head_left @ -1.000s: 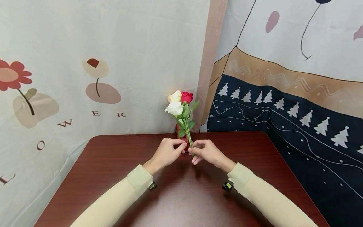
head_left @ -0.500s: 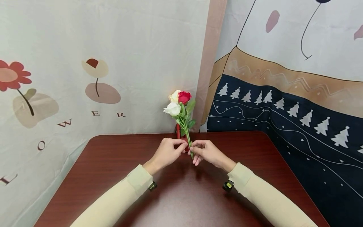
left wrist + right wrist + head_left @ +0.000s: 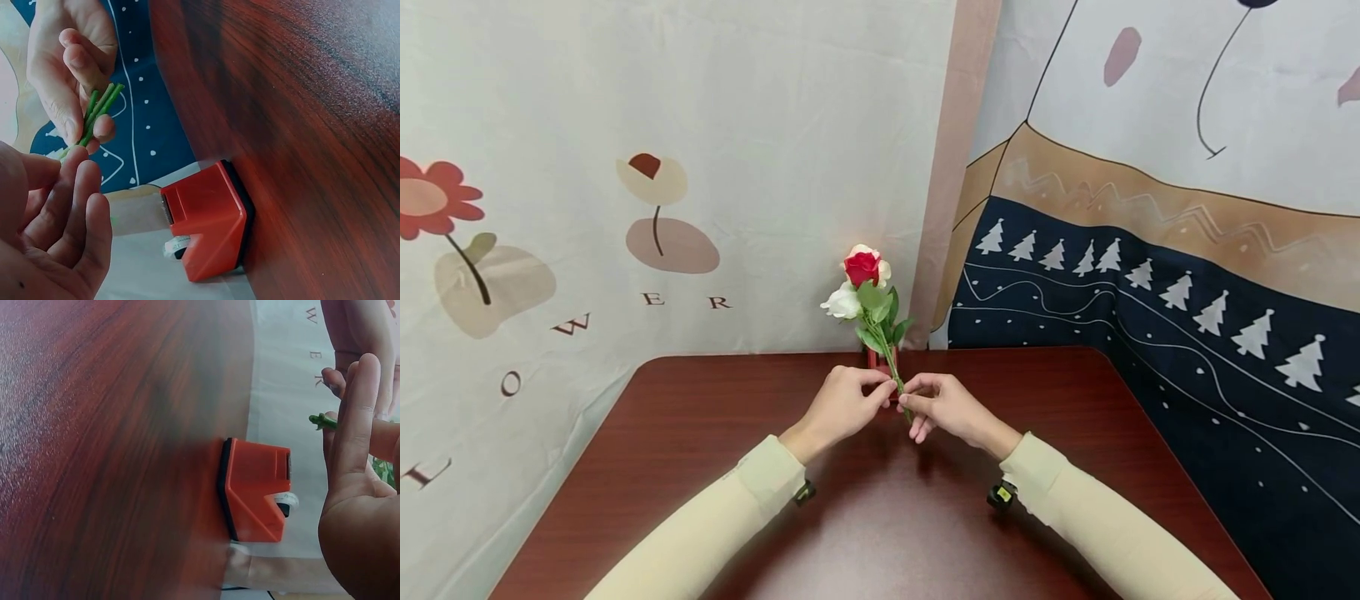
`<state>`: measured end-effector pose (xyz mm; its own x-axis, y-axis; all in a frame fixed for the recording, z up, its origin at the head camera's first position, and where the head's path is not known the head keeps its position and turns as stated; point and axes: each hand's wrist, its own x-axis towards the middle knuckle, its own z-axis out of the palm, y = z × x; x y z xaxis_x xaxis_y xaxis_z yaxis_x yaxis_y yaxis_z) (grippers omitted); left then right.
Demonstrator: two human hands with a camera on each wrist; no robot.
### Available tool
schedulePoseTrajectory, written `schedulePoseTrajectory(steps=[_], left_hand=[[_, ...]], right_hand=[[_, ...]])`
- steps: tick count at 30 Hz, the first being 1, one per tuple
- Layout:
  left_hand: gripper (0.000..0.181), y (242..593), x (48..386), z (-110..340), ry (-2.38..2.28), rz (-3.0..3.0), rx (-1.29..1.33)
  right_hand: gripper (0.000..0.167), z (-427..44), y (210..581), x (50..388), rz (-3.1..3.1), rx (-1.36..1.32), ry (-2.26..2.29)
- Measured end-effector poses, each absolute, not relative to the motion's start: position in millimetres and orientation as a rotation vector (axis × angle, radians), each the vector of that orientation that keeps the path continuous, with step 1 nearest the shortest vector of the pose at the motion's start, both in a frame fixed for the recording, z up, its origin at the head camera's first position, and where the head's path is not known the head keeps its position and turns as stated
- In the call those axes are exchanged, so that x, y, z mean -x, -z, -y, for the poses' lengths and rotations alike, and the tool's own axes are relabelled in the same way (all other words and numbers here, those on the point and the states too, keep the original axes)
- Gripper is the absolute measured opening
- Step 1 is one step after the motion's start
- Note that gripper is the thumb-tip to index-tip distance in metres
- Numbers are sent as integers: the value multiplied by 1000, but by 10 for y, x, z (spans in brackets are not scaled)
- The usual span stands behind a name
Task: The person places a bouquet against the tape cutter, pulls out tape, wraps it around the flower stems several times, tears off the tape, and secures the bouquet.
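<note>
A small bunch of roses, one red (image 3: 862, 267), one white (image 3: 842, 301) and one cream rose (image 3: 884, 271), leans left above the table. My right hand (image 3: 951, 408) pinches its green stems (image 3: 103, 106) near the bottom, the cut ends poking out past the fingers. Close against the stems, my left hand (image 3: 841, 402) has thumb and forefinger pressed together on what looks like a clear strip of tape, mostly hidden by the fingers. Behind the hands stands a red tape dispenser (image 3: 212, 219) with a serrated edge and a small roll, partly covered in the head view.
The dark red wooden table (image 3: 895, 533) ends just behind the dispenser. A pale printed cloth (image 3: 775, 167) hangs at the back, and a navy cloth with white trees (image 3: 1150, 375) at the right. Both wrists carry small dark cameras.
The bunch has turned in my right fingers: the red rose has swung from the right to the front left, and the heads tilt further left. My left hand has hardly moved.
</note>
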<state>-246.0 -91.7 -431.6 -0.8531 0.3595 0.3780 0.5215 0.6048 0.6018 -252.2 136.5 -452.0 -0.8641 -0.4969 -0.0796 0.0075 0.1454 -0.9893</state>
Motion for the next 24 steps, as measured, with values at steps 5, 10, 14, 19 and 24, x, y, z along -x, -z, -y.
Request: schedulePoseTrajectory(steps=[5,10,14,19,24], left_hand=[[18,4305,2452,928,1067,2619,716],[18,4298,2453,947,1052,2626,722],[19,4300,2457,965,1044,2629,738],[17,4303,2459,987,1029,2630,763],[17,4287,2466,981,1007,2619,801]], right_hand=[[31,-1341,4513,2519,-2046,466,1760],[31,-1337,4500,2526,-2051,460,1761],[26,-1338,4498,2533,-2054,445,1766],[18,-1333,4505,2539,-2045,427,1781],[19,-1325,4494,2538,-2031,436,1799]])
